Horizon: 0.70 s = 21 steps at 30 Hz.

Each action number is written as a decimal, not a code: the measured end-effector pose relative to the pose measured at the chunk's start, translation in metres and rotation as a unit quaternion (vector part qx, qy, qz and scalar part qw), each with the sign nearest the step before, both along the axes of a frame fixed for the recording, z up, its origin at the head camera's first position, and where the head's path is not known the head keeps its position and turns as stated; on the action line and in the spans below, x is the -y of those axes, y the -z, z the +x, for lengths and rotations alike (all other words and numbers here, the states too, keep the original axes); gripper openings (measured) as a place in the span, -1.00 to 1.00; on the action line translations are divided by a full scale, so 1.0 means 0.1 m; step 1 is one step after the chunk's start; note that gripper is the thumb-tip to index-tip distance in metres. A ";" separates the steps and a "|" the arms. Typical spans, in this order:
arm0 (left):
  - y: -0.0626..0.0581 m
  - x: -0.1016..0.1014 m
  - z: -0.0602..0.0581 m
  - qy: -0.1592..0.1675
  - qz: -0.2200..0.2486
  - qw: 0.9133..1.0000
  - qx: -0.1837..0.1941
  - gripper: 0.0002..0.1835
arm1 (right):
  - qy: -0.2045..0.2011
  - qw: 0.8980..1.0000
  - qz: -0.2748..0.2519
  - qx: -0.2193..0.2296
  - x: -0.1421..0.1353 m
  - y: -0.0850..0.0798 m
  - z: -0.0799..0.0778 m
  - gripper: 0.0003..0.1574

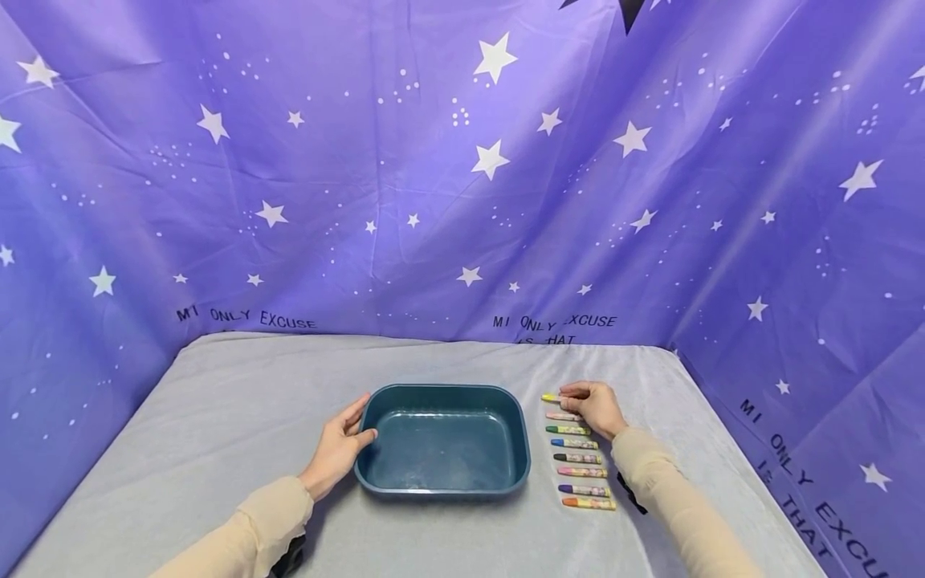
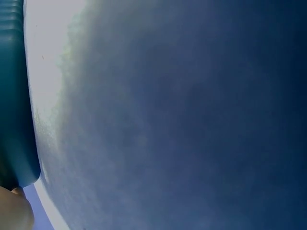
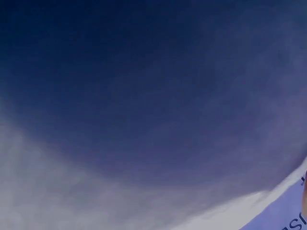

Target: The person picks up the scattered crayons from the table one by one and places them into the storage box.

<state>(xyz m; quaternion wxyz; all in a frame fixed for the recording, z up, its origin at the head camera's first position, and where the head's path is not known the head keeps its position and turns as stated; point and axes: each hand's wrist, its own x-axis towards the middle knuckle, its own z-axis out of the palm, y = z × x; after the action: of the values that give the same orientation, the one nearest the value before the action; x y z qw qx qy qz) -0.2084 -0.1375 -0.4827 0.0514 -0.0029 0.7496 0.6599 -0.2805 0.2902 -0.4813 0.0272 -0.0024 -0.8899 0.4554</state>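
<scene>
- Purple curtains (image 1: 405,201) with white stars stand behind and beside a desk (image 1: 231,417) covered in grey cloth.
- On it sits a teal tray (image 1: 442,491), its bare floor facing up.
- A left hand (image 1: 338,443) grips the tray's left end, thumb over the rim and the other fingers along the outside wall.
- Right of the tray, a right hand (image 1: 596,408) pinches a yellow crayon (image 1: 550,397) between thumb and fingers; the yellow tip pokes out on the tray side. Whether it touches the cloth, I cannot tell.
- Just below those fingers lies a pale pink crayon (image 1: 564,417), its right end close under the hand.
- Nearer the person, in a column, come green (image 1: 567,430), blue (image 1: 574,443), black (image 1: 576,458), pink (image 1: 581,472), purple (image 1: 584,490) and orange (image 1: 588,504) crayons, apart from one another, tips leftward.
- Left wrist view: tray wall and part of a finger; right wrist view: mostly shadowed cloth.
</scene>
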 end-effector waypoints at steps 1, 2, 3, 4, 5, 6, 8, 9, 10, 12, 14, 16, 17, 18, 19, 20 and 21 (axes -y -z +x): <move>0.00 0.00 0.00 -0.001 -0.001 1.000 -0.001 -0.28 | 0.003 1.000 0.001 -0.009 0.01 -0.02 0.00 -0.70; 0.00 0.00 0.00 -0.001 -0.001 1.000 -0.002 -0.28 | 0.006 1.000 0.002 -0.019 0.01 -0.05 0.00 -0.69; 0.01 0.00 0.00 -0.003 0.000 1.000 -0.003 -0.28 | 0.008 1.000 0.006 -0.029 0.02 -0.07 -0.01 -0.68; 0.01 0.00 0.00 -0.003 -0.001 1.000 -0.004 -0.28 | 0.013 0.999 0.007 -0.036 0.03 -0.10 -0.01 -0.67; 0.01 0.00 0.01 -0.004 -0.002 1.000 -0.004 -0.28 | 0.013 0.999 0.005 -0.042 0.04 -0.13 -0.01 -0.66; 0.01 -0.01 0.01 -0.004 -0.004 1.000 -0.004 -0.28 | 0.011 0.999 0.004 -0.044 0.05 -0.16 -0.01 -0.65; 0.02 0.00 0.01 -0.005 -0.006 1.000 -0.003 -0.28 | 0.001 0.999 -0.001 -0.047 0.09 -0.23 -0.01 -0.63; 0.02 0.00 0.01 -0.006 -0.007 1.000 -0.003 -0.28 | -0.003 0.999 -0.007 -0.047 0.12 -0.27 -0.01 -0.62; 0.02 0.00 0.02 -0.005 -0.007 1.000 -0.002 -0.28 | -0.008 0.999 -0.015 -0.045 0.15 -0.31 0.00 -0.61; 0.02 0.00 0.01 -0.005 -0.008 1.000 -0.003 -0.28 | -0.021 0.998 -0.032 -0.047 0.21 -0.38 0.01 -0.58; 0.02 0.00 0.00 -0.006 -0.009 1.000 -0.006 -0.28 | -0.033 0.997 -0.046 -0.050 0.28 -0.45 0.02 -0.56; 0.02 0.00 0.00 -0.004 -0.011 1.000 -0.009 -0.29 | -0.040 0.996 -0.060 -0.051 0.34 -0.50 0.03 -0.53; 0.01 0.00 0.00 -0.004 -0.013 1.000 -0.010 -0.29 | -0.043 0.995 -0.069 -0.052 0.38 -0.53 0.04 -0.52; 0.01 0.00 0.00 -0.003 -0.014 1.000 -0.011 -0.29 | -0.044 0.995 -0.075 -0.053 0.41 -0.56 0.05 -0.52; 0.00 0.00 0.00 -0.002 -0.016 1.000 -0.011 -0.29 | -0.045 0.994 -0.078 -0.054 0.44 -0.58 0.06 -0.52; 0.00 0.00 0.00 -0.001 -0.016 1.000 -0.011 -0.29 | -0.046 0.994 -0.084 -0.056 0.48 -0.60 0.07 -0.52; 0.00 0.00 0.01 -0.001 -0.017 1.000 -0.011 -0.29 | -0.048 0.993 -0.086 -0.057 0.52 -0.62 0.08 -0.51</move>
<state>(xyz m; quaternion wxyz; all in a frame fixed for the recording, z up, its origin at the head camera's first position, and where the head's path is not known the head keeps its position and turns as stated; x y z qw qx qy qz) -0.2077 -0.1377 -0.4824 0.0421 0.0028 0.7612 0.6471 -0.2723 0.2385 -0.4193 0.0559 0.0645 -0.8436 0.5302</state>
